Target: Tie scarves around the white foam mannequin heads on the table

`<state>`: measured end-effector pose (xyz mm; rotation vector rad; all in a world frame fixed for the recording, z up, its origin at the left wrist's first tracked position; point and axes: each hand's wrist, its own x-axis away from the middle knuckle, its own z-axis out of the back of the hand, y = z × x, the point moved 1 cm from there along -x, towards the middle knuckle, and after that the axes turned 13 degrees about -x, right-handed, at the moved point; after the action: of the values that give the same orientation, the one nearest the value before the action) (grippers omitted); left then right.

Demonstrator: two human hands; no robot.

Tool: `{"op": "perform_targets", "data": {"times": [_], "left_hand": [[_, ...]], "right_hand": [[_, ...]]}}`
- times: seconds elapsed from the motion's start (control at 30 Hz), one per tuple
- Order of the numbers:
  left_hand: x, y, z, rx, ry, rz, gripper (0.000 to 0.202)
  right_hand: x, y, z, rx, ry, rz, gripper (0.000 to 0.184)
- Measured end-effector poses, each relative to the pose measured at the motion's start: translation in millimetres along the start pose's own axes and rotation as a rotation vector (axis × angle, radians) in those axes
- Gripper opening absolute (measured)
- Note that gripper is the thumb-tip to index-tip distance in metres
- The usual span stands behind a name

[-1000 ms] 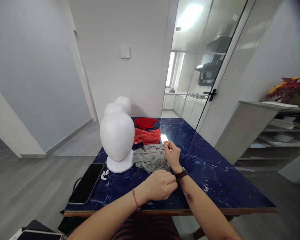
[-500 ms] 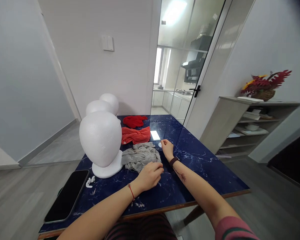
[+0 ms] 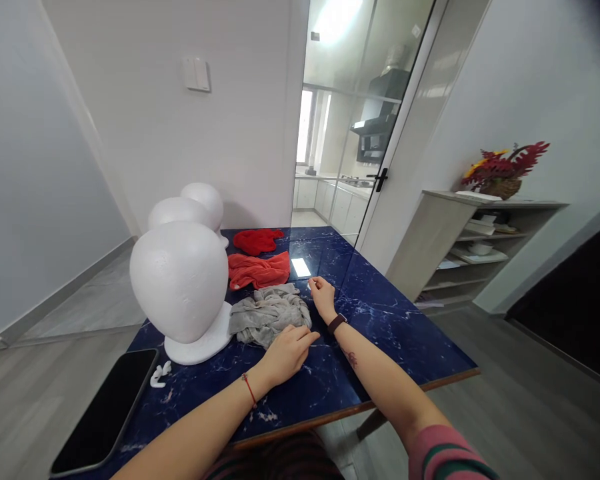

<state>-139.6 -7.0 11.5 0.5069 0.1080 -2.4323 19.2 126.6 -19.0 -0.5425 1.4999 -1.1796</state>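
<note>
A dark blue, white-veined marble-look table (image 3: 405,320) with a brown edge fills the middle, and the camera has swung right, so everything on it sits further left in view than a second ago. Beyond its right side stands a pale wood-toned shelf unit (image 3: 407,250), now showing more fully. Three smooth white foam heads, the nearest (image 3: 180,280) on a round base, stand in a row along the table's left side. A black slab-like phone (image 3: 107,410) lies near the left corner.

A crumpled grey cloth (image 3: 270,313) lies beside the nearest head's base, just in front of the hands; beyond it lie a coral-red cloth (image 3: 260,270), then a bright red one. All three keep their order.

The left hand (image 3: 287,353) is palm down at the grey cloth's near edge, its fingers straighter than half a second ago; its underside is hidden, so I cannot tell whether it grips anything. The right hand (image 3: 323,297), wearing a dark-banded watch (image 3: 337,323), is beside the cloth's right end, fingers curled toward the thumb. A small white patch (image 3: 309,286) shows at its fingertips; I cannot tell whether they pinch it. White earbuds (image 3: 160,375) lie beside the phone.
</note>
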Motion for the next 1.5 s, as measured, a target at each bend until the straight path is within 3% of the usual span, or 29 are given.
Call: {"op": "perform_targets", "data": {"times": [0.33,0.7,1.2,1.5], "left_hand": [[0.8,-0.6,3.7,-0.024,-0.081,-0.054,0.035],[1.0,2.1,5.4,-0.076,-0.123,-0.136,0.030],[1.7,5.0,9.4,-0.075,-0.149,-0.174,0.026],[2.0,3.2,7.8,-0.097,-0.148,-0.168,0.019]], "right_hand": [[-15.4,17.2,7.1,-0.416,0.169,-0.269,0.020],[-20.3,11.3,25.9,-0.820,0.232,-0.568,0.007],[-2.3,-3.9,17.4,-0.996,0.147,-0.767,0.011],[0.4,-6.0,14.4,-1.028,0.146,-0.794,0.011]]}}
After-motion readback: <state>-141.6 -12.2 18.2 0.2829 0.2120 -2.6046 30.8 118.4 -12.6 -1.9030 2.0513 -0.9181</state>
